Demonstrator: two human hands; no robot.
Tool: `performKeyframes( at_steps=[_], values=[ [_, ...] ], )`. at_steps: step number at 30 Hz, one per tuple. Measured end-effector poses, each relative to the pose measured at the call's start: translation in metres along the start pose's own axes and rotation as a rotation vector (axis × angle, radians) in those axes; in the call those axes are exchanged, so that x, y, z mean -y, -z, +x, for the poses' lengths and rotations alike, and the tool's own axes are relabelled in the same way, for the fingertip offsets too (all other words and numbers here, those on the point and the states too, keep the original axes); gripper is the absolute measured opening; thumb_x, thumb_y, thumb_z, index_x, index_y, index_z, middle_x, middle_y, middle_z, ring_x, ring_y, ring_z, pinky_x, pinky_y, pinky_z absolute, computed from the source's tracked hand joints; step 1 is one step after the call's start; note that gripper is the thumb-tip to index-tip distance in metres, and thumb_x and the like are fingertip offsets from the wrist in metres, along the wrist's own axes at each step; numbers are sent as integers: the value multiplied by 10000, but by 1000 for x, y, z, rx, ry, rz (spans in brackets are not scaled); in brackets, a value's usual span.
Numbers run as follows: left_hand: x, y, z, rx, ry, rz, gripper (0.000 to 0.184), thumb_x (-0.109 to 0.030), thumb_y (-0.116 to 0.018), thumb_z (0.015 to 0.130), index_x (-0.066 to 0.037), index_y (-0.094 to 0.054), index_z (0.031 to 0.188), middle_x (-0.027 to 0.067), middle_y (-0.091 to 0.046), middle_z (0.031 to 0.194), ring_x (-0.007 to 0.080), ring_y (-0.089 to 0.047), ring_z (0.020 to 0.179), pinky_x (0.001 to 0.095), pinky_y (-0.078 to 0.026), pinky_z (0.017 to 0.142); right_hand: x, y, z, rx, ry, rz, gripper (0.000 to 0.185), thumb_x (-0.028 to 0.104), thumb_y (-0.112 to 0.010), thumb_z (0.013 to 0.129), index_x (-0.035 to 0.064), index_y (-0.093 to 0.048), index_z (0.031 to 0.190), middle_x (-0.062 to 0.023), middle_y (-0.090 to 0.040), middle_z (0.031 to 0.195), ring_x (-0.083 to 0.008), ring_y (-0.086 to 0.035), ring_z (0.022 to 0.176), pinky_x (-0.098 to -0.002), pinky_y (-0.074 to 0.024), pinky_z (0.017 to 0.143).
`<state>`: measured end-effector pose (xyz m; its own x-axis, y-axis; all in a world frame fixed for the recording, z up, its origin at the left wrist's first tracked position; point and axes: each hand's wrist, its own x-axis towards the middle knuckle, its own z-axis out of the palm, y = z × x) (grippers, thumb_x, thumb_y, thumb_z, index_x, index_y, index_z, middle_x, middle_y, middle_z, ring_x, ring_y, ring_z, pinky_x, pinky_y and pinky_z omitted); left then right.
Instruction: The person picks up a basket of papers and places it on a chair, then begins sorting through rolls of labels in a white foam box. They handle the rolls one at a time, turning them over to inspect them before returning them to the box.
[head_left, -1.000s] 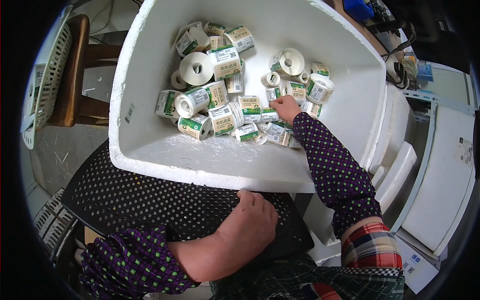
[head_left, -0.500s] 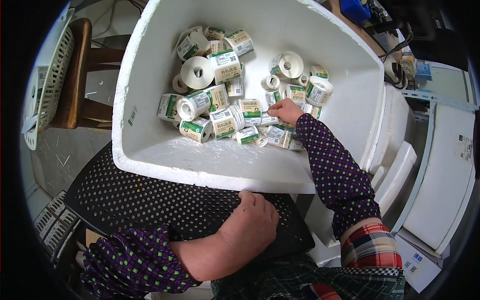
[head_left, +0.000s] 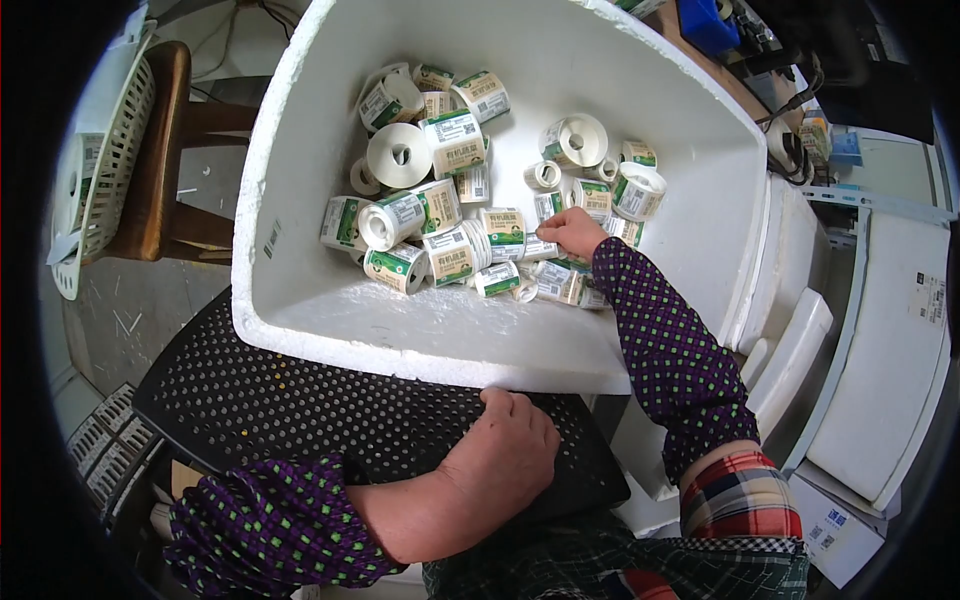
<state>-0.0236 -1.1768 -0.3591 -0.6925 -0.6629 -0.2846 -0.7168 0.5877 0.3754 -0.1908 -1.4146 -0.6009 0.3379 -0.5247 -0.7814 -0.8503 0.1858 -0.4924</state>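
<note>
Inside a large white foam box (head_left: 440,368) lie several rolls of green, white and tan labels (head_left: 400,155). My right hand (head_left: 572,234) reaches in over the right part of the pile. Its fingers are pinched together at a small label roll (head_left: 540,246), beside a larger roll (head_left: 503,232); whether they grip it is hard to make out. Curled on the black perforated surface (head_left: 320,410), just below the box's front rim, is my left hand (head_left: 508,445). Its fingers are bent inward and their tips are hidden, so its inside cannot be seen.
A wooden chair (head_left: 165,150) and a white slotted basket (head_left: 118,150) stand at the left. At the right are white foam pieces (head_left: 790,350) and a white panel with a metal frame (head_left: 900,330). A blue bin (head_left: 708,25) sits at the upper right.
The box and rolls appear slightly lower and further right in view. My right hand has shifted a little down beside the small roll. My left hand has barely moved.
</note>
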Motion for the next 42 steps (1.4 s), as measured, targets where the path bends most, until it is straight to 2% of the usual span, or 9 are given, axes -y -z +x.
performKeyframes(
  at_steps=[5, 8, 15, 19, 25, 27, 31, 36, 42],
  values=[
    [1, 2, 0, 10, -13, 7, 363, -206, -510, 858, 76, -592, 1071, 175, -637, 915, 274, -595, 857, 380, -453, 791, 0, 4, -7, 15, 29, 31, 379, 194, -716, 785, -77, -670, 1046, -113, -678, 788, -130, -585, 618, -268, -484, 589],
    [1, 1, 0, 11, -23, 23, 364, -208, -517, 855, 76, -592, 1070, 175, -638, 917, 276, -598, 858, 379, -455, 788, -2, 14, -15, -45, 126, 11, 349, 180, -696, 821, -57, -663, 1075, -27, -613, 659, -70, -482, 488, -235, -395, 461],
    [2, 0, 1, 3, -3, -2, 366, -208, -526, 841, 75, -594, 1064, 178, -640, 918, 285, -600, 857, 375, -458, 783, 4, 23, -30, -81, 132, 51, 407, 199, -717, 783, -67, -656, 1085, -153, -680, 925, -171, -621, 818, -275, -492, 769],
    [1, -4, 0, -31, 6, 3, 361, -204, -530, 834, 70, -596, 1059, 172, -638, 907, 279, -597, 842, 372, -456, 771, 8, 22, -34, -95, 136, 40, 403, 196, -718, 785, -66, -655, 1084, -147, -678, 937, -168, -619, 831, -274, -490, 774],
    [1, -6, -1, -94, 10, 24, 331, -196, -536, 819, 62, -606, 1015, 150, -631, 864, 262, -586, 805, 359, -447, 746, 26, 22, -52, -127, 126, 142, 374, 194, -716, 793, -65, -668, 1060, -119, -688, 903, -149, -612, 800, -266, -490, 749],
    [0, -10, 1, -118, 24, -20, 301, -196, -546, 802, 46, -613, 967, 140, -628, 848, 247, -586, 780, 359, -447, 704, 36, 22, -58, -116, 132, 237, 311, 163, -686, 840, -26, -661, 1086, -5, -617, 774, -51, -458, 555, -220, -366, 482],
    [-8, -22, 17, -5, 95, -100, 228, -202, -545, 790, -8, -657, 832, 114, -632, 767, 234, -591, 733, 379, -444, 622, 97, 19, -88, -108, 257, 293, 267, 109, -648, 835, 5, -660, 1081, 31, -574, 723, -33, -419, 506, -203, -317, 436],
    [-8, -62, 27, -236, 79, -136, 209, -198, -545, 786, -38, -680, 792, 141, -655, 784, 266, -607, 745, 424, -454, 657, 249, -23, -131, -81, 847, 249, 279, 44, -650, 835, -40, -639, 1100, 11, -614, 833, -24, -460, 620, -175, -378, 545],
    [-3, -43, 27, -107, 68, -180, 231, -192, -552, 775, -26, -698, 842, 150, -652, 807, 304, -612, 768, 473, -461, 680, 406, -96, -155, -72, 1329, 289, 258, 107, -667, 826, -27, -653, 1047, -37, -593, 734, -72, -463, 605, -231, -394, 557]
  ],
)
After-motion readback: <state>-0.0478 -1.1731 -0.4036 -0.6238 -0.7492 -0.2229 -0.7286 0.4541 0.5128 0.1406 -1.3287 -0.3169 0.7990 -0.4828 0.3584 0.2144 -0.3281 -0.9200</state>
